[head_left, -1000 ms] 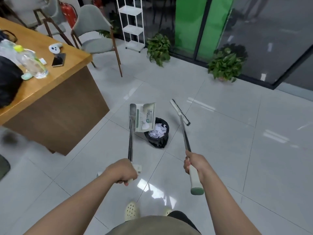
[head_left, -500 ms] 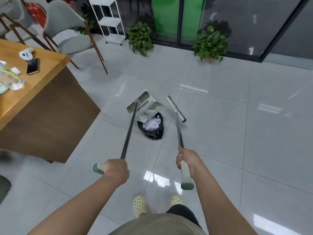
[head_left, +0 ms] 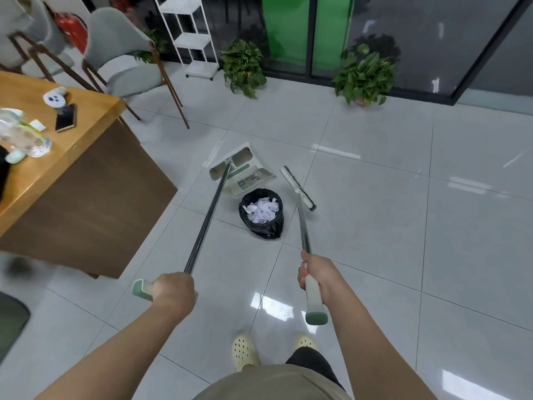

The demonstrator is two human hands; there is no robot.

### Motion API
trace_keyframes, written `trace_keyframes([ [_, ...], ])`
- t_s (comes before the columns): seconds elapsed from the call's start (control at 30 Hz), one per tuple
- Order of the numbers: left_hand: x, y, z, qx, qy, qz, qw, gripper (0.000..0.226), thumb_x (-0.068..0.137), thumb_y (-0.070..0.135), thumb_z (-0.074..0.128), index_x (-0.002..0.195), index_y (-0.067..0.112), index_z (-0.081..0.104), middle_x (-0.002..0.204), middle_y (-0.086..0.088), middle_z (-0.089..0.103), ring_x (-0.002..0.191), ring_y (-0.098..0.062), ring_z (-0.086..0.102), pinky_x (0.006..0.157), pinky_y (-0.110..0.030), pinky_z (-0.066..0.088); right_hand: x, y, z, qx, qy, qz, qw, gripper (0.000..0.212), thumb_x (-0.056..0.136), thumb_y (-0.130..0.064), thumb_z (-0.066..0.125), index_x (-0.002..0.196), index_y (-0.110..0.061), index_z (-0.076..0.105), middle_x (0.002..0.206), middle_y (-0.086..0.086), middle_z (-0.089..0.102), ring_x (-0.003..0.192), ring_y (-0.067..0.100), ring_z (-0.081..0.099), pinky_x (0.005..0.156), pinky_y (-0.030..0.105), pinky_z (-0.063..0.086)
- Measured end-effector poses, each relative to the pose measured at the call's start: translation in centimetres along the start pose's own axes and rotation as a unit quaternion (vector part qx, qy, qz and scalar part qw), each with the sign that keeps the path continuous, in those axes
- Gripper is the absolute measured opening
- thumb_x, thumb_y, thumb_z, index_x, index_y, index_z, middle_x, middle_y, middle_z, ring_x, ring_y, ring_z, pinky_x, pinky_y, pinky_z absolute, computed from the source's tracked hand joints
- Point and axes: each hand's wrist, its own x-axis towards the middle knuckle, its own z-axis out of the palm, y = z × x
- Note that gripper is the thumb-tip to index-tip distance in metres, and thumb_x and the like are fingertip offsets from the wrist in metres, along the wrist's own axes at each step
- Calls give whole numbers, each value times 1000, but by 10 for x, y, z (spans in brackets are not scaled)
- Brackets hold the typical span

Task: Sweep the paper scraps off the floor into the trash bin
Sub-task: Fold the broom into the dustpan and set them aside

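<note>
Tiled floor [head_left: 375,226] bare of scraps. Dustpan [head_left: 245,171] beyond trash bin [head_left: 261,215], left hand [head_left: 173,290] fisted on its handle; broom [head_left: 298,187] alongside, right hand [head_left: 317,277] wrapped round its grip. Paper scraps [head_left: 261,210] heaped inside: light, flimsy, likely easily blown; better moved by bristles than by fingers.

we stand on glossy pale floor tiles [head_left: 375,226] catching ceiling light. a wooden desk [head_left: 86,180] sits at left, grey chairs [head_left: 121,59] and a white shelf rack [head_left: 190,36] behind, two potted plants [head_left: 364,76] along dark glass walls [head_left: 432,39].

I am seeing scraps [head_left: 262,210] lying in the bin [head_left: 264,226], dustpan [head_left: 245,176] behind it, broom head [head_left: 298,187] sitting right.
</note>
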Motion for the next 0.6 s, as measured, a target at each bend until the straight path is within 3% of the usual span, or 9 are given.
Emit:
trace_keyframes([
  [0.1,-6,-8,6,-94,-30,-10,995,20,86,13,55,100,25,64,94,8,71,90,-16,69,67,-25,48,-3,-3,5,-6,-8,-3,1000,29,100,-22,53,76,-9,42,49,4,36,33,14,33,35,16,31],
  [0.17,-7,-13,6,-175,-55,10,983,14,80,18,51,83,23,63,70,8,71,69,-14,70,59,-24,44,-8,-5,8,-10,-16,-8,1000,30,100,-22,52,76,-10,41,49,3,36,34,14,32,35,16,31],
  [0.23,-7,-17,3,-315,-75,24,946,11,80,25,56,75,20,64,54,7,69,49,-13,61,55,-22,42,-14,-7,12,-21,-23,-16,999,29,101,-22,51,77,-9,42,49,3,36,34,14,33,35,17,31],
  [0.27,-7,-17,0,-419,-89,28,903,12,81,25,62,74,15,65,53,5,68,44,-15,54,52,-22,40,-17,-7,15,-34,-27,-22,999,28,101,-23,51,78,-8,43,49,3,36,34,14,33,35,18,32],
  [0.3,-9,-17,-5,-537,-112,36,835,15,82,22,67,74,9,65,53,1,66,42,-17,49,50,-23,37,-20,-7,19,-55,-33,-32,997,26,101,-23,50,80,-8,44,48,4,38,34,14,34,35,20,33],
  [0.37,-11,-16,-14,-725,-153,42,670,19,87,14,70,77,3,59,52,-7,59,42,-18,42,47,-25,32,-27,-4,33,-107,-52,-53,992,22,101,-23,49,87,-7,46,46,4,40,35,16,37,37,22,35],
  [0.47,-5,-14,-23,-854,-185,26,486,18,94,13,65,81,8,54,60,-8,53,41,-16,37,45,-24,31,-40,-4,62,-142,-99,-74,982,14,99,-17,52,93,-6,46,49,4,40,38,15,37,38,22,35],
  [0.53,-1,-10,-16,-879,-196,12,433,15,97,15,62,85,11,54,63,-6,52,42,-15,35,45,-24,31,-51,-6,83,-157,-135,-76,975,10,94,-7,54,87,-6,47,52,4,39,40,14,35,38,22,34],
  [0.6,-4,-1,0,-876,-209,0,436,13,96,18,63,88,11,55,63,-5,53,43,-14,36,44,-23,32,-59,-5,101,-185,-163,-72,966,17,87,1,51,75,-8,45,51,4,38,41,14,33,38,22,32],
])
